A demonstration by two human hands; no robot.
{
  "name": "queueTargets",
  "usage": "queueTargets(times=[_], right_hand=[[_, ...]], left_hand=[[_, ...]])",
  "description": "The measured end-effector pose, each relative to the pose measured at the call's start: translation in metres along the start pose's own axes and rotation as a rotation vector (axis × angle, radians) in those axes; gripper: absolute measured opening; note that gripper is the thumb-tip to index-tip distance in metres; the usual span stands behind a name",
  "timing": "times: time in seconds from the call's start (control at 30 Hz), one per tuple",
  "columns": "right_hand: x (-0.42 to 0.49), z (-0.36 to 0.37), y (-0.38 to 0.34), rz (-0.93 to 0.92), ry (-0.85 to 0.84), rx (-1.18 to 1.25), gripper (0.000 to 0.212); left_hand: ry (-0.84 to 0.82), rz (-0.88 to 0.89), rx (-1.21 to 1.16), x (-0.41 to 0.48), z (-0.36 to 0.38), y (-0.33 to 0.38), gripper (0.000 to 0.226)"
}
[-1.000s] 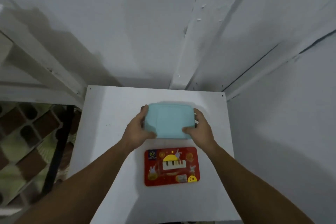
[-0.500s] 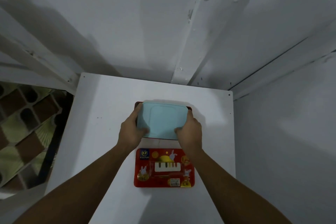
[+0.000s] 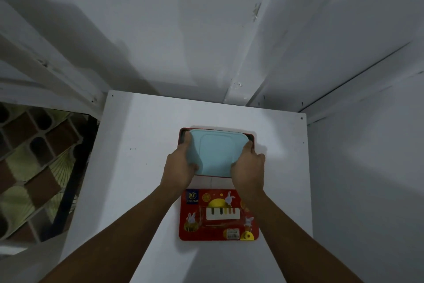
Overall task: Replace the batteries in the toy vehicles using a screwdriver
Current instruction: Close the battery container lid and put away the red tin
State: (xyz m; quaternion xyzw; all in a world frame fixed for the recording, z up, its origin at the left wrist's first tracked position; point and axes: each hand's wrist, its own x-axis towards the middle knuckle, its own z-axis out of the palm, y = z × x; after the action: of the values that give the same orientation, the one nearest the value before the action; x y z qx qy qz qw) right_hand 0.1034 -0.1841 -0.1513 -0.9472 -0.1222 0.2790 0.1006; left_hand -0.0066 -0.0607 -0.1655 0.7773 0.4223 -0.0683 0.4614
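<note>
White walls meet in a corner behind a white table; patterned tile floor shows off its left edge.

On the table, nearest the person: red printed lid, face up, piano and rabbit artwork; lying flat, nothing touching it.

Just beyond it: red box base; only its rim shows around what's in it.

Inside that rim: light-blue plastic piece, rounded rectangle with a raised panel in the middle; probably the toy's underside, can't confirm; can't tell if it's seated in the base or just clear of it.

Left hand grips its left edge, fingers wrapped down the side, thumb on top; right hand does the same on the right edge; both clamped on the blue piece, nothing else held.

No screwdriver, batteries or screws in view; no vehicle shape recognisable either.

Step, my read: unboxing stage, getting the blue piece out of or into the base; battery work not started.

Next move calls for: an even two-handed lift straight up so it doesn't snag the rim; set it on bare table with the panel up; find the cover screw; then one hand needs freeing for a screwdriver, which has to come from out of frame.
</note>
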Motion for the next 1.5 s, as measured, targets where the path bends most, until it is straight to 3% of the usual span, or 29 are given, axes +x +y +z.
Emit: queueTargets(times=[0.27,0.43,0.6,0.83,0.97,1.03,1.13,1.27,1.5], right_hand=[[0.0,-0.001,0.003,-0.034,0.03,0.0,0.05],[-0.002,-0.001,0.014,-0.125,0.056,0.01,0.052],[0.003,-0.004,0.037,-0.215,-0.003,0.191,0.066],[-0.015,-0.002,0.077,-0.34,0.003,0.575,0.06],[-0.043,0.023,0.112,-0.423,-0.017,0.45,0.065],[-0.053,0.036,0.132,-0.513,-0.089,0.307,0.072],[-0.051,0.056,0.157,-0.647,-0.182,0.017,0.099],[-0.042,0.068,0.164,-0.7,-0.206,-0.22,0.118],[-0.048,0.057,0.151,-0.729,-0.238,-0.195,0.112]], left_hand=[[-0.027,-0.001,0.03,0.0,-0.002,0.0,0.084],[0.093,0.07,0.056,-0.014,0.007,-0.004,0.061],[0.212,0.242,0.091,-0.019,0.015,-0.022,0.053],[0.31,0.507,0.107,-0.028,0.014,-0.061,0.049],[0.107,0.62,0.29,-0.053,0.034,-0.096,0.08],[-0.054,0.556,0.368,-0.065,0.041,-0.113,0.104],[-0.225,0.483,0.499,-0.073,0.048,-0.13,0.127],[-0.247,0.483,0.591,-0.071,0.047,-0.131,0.135],[-0.298,0.484,0.495,-0.071,0.031,-0.121,0.128]])
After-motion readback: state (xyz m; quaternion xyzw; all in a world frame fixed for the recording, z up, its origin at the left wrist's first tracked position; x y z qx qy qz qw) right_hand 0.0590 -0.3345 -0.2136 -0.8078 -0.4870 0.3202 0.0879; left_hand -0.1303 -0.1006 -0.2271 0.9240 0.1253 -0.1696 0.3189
